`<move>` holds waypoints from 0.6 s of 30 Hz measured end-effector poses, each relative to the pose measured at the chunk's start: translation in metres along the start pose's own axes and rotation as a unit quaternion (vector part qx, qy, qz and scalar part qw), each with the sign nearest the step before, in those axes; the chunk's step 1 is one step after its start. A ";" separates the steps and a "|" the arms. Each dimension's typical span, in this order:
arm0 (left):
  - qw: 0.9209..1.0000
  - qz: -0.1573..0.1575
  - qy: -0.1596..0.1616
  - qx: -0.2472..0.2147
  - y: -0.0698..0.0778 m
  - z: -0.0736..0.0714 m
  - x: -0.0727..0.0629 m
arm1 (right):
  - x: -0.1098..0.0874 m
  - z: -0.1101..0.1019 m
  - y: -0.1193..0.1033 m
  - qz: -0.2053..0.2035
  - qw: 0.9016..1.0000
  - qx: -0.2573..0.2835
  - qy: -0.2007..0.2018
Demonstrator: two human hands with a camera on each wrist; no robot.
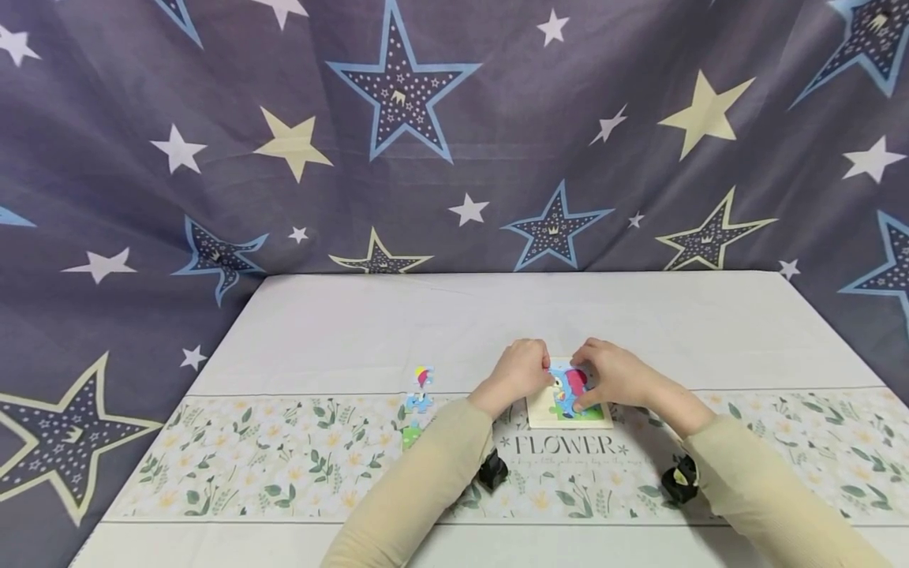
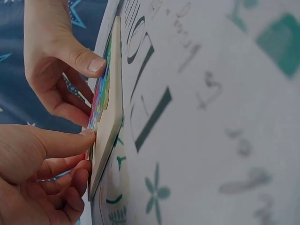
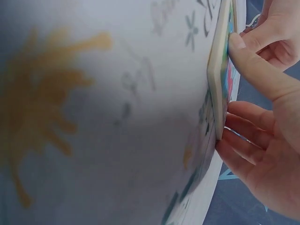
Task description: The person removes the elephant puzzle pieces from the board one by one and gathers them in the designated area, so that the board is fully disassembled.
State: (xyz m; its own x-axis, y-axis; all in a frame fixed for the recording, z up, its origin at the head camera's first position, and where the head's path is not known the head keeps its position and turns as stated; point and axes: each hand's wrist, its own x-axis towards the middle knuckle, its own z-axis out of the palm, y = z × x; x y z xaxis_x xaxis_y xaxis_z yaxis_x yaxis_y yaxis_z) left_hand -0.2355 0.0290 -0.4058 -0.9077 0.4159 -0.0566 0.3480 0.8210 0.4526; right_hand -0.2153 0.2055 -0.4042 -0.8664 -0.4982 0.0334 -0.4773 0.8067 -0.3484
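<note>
A square wooden jigsaw board lies in front of me, with a colourful blue and red cartoon picture on it and bare wood along its left part. My left hand is at the board's left side, its thumb and curled fingers pinching a puzzle piece mostly hidden between them. From the right, my right hand holds the board; in the right wrist view its thumb rests on the picture and its fingers lie against the board's edge.
Left of the board lie loose puzzle pieces: one with red and yellow, a blue one and a green one partly behind my left sleeve. The white table carries a floral printed band. A starry curtain hangs behind.
</note>
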 end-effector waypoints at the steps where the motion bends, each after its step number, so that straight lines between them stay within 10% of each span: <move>1: 1.000 -0.001 0.001 -0.002 0.000 0.000 0.000 | 0.000 -0.001 0.000 0.000 1.000 0.001 -0.003; 18: 1.000 -0.016 -0.011 -0.006 0.005 -0.001 0.002 | 0.000 0.001 0.000 0.013 1.000 0.011 -0.016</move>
State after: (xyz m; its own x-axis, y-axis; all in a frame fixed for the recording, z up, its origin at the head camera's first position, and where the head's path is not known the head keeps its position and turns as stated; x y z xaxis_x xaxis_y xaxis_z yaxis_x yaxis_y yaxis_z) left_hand -0.2362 0.0337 -0.4031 -0.9134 0.3970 -0.0903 0.3153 0.8299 0.4602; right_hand -0.2155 0.2056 -0.4050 -0.8732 -0.4873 -0.0062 -0.4509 0.8127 -0.3691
